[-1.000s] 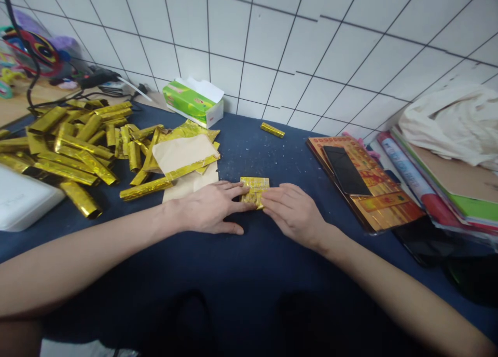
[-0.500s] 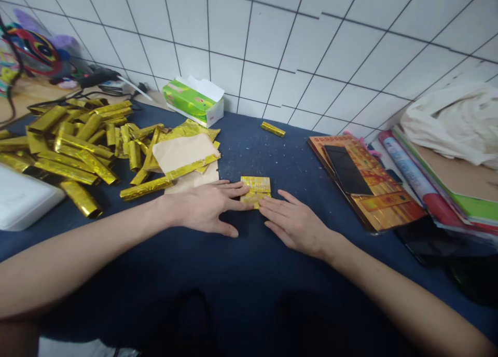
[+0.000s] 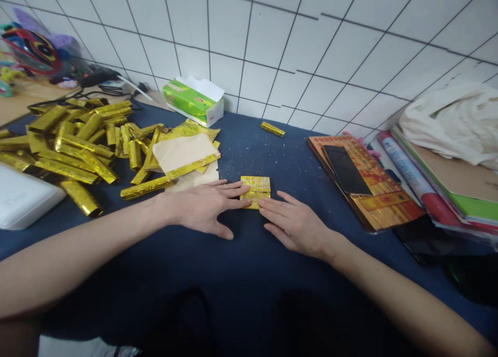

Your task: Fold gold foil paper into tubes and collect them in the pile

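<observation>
A small folded piece of gold foil paper (image 3: 256, 184) lies flat on the dark blue tabletop, with a crease or seam running across its middle. My left hand (image 3: 206, 206) is stretched out flat, its fingertips resting on the paper's left edge and its thumb apart. From the other side, my right hand (image 3: 295, 222) touches the lower right corner with its fingers extended. Left of my hands is a stack of gold foil sheets (image 3: 187, 152) with pale backs showing. Beyond it spreads a heap of rolled gold foil tubes (image 3: 78, 144).
A green tissue pack (image 3: 192, 100) and one gold tube (image 3: 273, 129) sit near the tiled wall (image 3: 229, 30). On the right, a black phone (image 3: 346, 170) lies on an orange patterned folder (image 3: 383, 204), beside books and white cloth (image 3: 455, 123). A white case (image 3: 27, 198) is far left.
My left hand has shifted slightly left, its thumb drawing back, so more of the gold paper's lower half shows. My right hand stays almost still.
</observation>
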The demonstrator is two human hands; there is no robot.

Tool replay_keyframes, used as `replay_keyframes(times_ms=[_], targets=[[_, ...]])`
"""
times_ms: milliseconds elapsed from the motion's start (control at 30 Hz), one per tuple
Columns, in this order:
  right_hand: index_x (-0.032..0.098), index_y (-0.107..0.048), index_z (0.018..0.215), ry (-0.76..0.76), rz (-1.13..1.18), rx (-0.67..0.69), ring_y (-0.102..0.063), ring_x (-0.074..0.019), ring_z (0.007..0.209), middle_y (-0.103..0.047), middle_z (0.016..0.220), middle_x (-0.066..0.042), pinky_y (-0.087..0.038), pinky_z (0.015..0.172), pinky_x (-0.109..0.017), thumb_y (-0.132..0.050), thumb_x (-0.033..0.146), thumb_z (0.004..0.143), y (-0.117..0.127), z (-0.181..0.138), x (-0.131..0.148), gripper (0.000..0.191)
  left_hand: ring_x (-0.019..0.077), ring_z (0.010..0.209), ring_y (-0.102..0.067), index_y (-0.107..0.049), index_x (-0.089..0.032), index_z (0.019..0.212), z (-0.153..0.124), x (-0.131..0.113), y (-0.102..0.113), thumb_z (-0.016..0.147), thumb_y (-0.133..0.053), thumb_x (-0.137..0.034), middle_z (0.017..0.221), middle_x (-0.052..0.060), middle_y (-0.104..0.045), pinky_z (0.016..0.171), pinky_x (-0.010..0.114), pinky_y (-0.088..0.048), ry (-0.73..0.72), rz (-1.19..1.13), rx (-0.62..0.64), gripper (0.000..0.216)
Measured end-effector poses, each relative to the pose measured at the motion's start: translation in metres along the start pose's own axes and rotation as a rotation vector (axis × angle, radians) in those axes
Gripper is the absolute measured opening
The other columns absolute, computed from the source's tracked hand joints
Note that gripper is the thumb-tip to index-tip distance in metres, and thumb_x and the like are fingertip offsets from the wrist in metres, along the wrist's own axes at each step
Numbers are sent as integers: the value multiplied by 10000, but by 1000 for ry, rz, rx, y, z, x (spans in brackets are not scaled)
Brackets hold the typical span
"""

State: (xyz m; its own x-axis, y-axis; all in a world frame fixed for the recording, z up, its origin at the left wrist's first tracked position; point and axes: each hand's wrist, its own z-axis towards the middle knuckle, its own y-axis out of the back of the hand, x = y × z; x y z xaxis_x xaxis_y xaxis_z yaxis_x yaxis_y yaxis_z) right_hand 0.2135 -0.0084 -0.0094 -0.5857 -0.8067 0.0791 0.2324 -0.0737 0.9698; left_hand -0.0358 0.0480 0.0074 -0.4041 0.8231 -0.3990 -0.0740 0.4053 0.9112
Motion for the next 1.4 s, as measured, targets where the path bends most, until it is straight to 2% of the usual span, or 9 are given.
replay_keyframes(times_ms=[167, 333, 533, 633, 833, 967, 1067, 1233, 1400], targets=[[144, -596, 1086, -20, -32, 54, -565, -188, 1079, -618, 1152, -103, -343, 1006, -465, -424, 218, 869, 5, 0, 0, 287, 251, 1347, -161, -281, -224, 1375, 0, 0, 0, 738, -570, -510, 1456, 109, -199, 1082, 434, -148, 11, 27, 35, 756], [146, -600, 1088, -39, -59, 98, -555, -207, 1092, -613, 1160, -103, -333, 1005, -487, -452, 226, 858, 10, 0, 4, 285, 245, 1347, -162, -278, -237, 1375, -1, 0, -1, 740, -579, -488, 1459, 95, -202, 1084, 425, -142, -1, 23, 10, 747], [160, -518, 1203, -81, -119, 129, -501, -233, 1156, -573, 1218, -99, -320, 1004, -521, -476, 361, 857, 9, -2, 9, 402, 245, 1349, -156, -259, -242, 1382, -2, 0, -2, 745, -567, -497, 1462, 95, -194, 1080, 421, -144, 2, 36, 12, 752], [154, -529, 1191, -109, -152, 123, -500, -258, 1154, -573, 1216, -100, -303, 1000, -550, -467, 381, 860, 8, -1, 5, 406, 259, 1347, -163, -258, -247, 1382, -2, -3, -3, 734, -545, -551, 1461, 102, -200, 1072, 442, -138, 31, 63, 22, 771], [154, -542, 1176, -165, -213, 59, -447, -275, 1201, -538, 1257, -92, -237, 1016, -570, -416, 394, 884, 2, 2, -16, 398, 293, 1316, -248, -344, -233, 1344, 0, -21, -7, 714, -519, -619, 1400, 132, -346, 1063, 495, -103, 80, 148, -42, 760], [157, -531, 1189, -189, -231, 35, -415, -281, 1226, -515, 1282, -92, -229, 1020, -564, -392, 415, 888, -3, 2, -23, 420, 305, 1227, -380, -410, -212, 1304, 2, -28, -14, 711, -504, -638, 1300, 136, -445, 1019, 433, -259, 74, 169, -122, 736], [148, -517, 1204, -178, -211, 32, -416, -268, 1227, -501, 1295, -98, -248, 1022, -540, -390, 415, 889, -5, 1, -24, 432, 306, 1183, -421, -348, -204, 1340, 4, -26, -16, 714, -513, -626, 1297, 144, -432, 941, 388, -354, 101, 160, -142, 773], [143, -528, 1194, -151, -182, 15, -423, -252, 1224, -512, 1284, -108, -262, 1024, -523, -410, 386, 883, -6, 1, -25, 412, 301, 1214, -375, -198, -113, 1392, 12, -17, -13, 752, -444, -638, 1385, 167, -343, 975, 391, -303, 146, 169, -148, 863], [132, -515, 1210, -144, -211, 17, -423, -268, 1222, -507, 1287, -110, -256, 1023, -537, -388, 407, 888, -6, 3, -23, 442, 301, 1192, -389, -172, -244, 1406, 16, -13, -9, 766, -386, -661, 1434, 116, -284, 933, 419, -313, 105, 223, -142, 793]])
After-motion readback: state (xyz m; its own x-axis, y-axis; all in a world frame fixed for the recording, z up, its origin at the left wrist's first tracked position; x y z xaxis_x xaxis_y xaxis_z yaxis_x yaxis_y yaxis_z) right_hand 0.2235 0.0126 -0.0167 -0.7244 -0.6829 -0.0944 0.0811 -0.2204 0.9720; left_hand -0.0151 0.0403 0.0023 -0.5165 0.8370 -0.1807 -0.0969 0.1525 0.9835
